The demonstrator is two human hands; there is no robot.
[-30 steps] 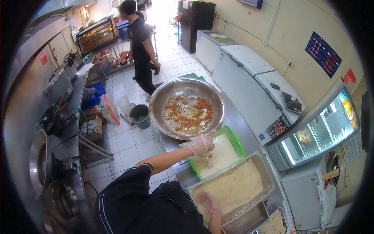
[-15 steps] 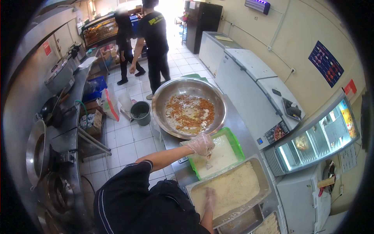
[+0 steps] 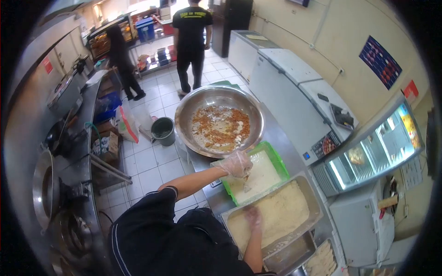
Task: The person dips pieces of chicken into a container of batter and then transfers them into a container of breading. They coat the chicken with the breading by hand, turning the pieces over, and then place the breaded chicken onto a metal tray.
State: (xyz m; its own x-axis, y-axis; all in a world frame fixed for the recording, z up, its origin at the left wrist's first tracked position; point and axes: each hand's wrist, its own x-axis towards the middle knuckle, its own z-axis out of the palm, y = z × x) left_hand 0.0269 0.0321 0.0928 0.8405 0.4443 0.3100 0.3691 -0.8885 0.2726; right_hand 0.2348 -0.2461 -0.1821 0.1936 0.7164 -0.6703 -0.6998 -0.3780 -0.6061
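My left hand (image 3: 235, 164), in a clear plastic glove, is closed over the green tray (image 3: 279, 162) of pale, milky liquid. A small wet brownish piece (image 3: 247, 181) hangs from its fingers; I cannot make out its kind. My right hand (image 3: 253, 218) rests palm down, fingers extended, on the pale flour (image 3: 285, 216) in a deep metal pan (image 3: 314, 202). The pan stands right beside the green tray. Beyond my left hand, a large metal bowl (image 3: 184, 133) holds orange-brown seasoning and white clumps.
A smaller metal pan (image 3: 294, 253) and more floury mix (image 3: 322, 264) lie nearest me. A dark bucket (image 3: 163, 131) stands on the tiled floor. Chest freezers (image 3: 294, 101) and a glass-door fridge (image 3: 368, 156) line the right side. Two people (image 3: 191, 41) (image 3: 120, 60) stand farther back.
My right hand has moved forward across the flour, toward the green tray. My left hand stays almost in place above the liquid. Both people in the back have moved away and apart.
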